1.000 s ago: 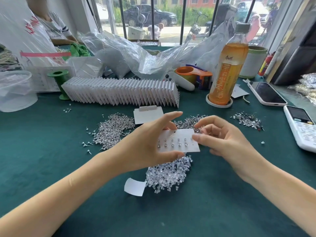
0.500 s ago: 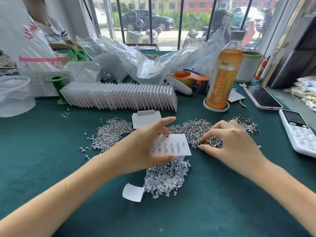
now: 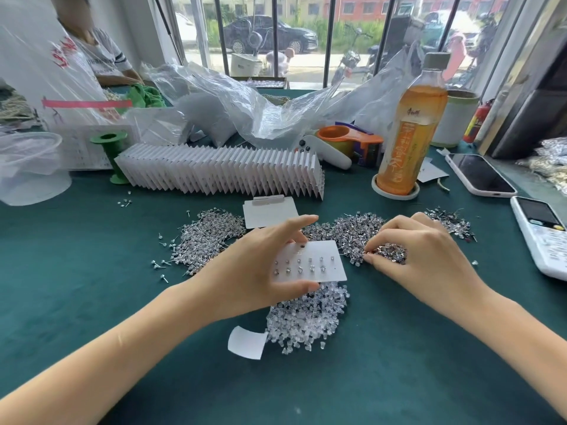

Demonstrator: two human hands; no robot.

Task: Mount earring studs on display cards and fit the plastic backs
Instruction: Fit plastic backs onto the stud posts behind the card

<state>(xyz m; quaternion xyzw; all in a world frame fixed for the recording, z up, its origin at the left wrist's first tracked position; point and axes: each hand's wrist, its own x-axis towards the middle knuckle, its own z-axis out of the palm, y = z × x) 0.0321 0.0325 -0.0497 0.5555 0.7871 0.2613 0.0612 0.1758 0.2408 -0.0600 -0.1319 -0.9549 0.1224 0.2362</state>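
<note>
My left hand holds the card just above the table, thumb pressed on its near edge, fingers behind the far edge, forefinger stretched out free. Two rows of studs sit in it; the near row looks one short at its right end, though the spots are small and I can't be sure. My right hand is down on the stud pile just right of the card, fingertips bunched among the loose pieces; whether they have closed on a stud I cannot tell, since the pile hides them. So I judge this to be the picking step: fetching one more stud to fill the card. Next comes a clean pinch on a single stud by its head, post pointing out, then carrying it to the empty hole and pushing it through while the left hand keeps the card flat. The clear backs lie heaped under the card's near edge, ready for fitting afterwards. Finished cards stand in a long row farther off.
</note>
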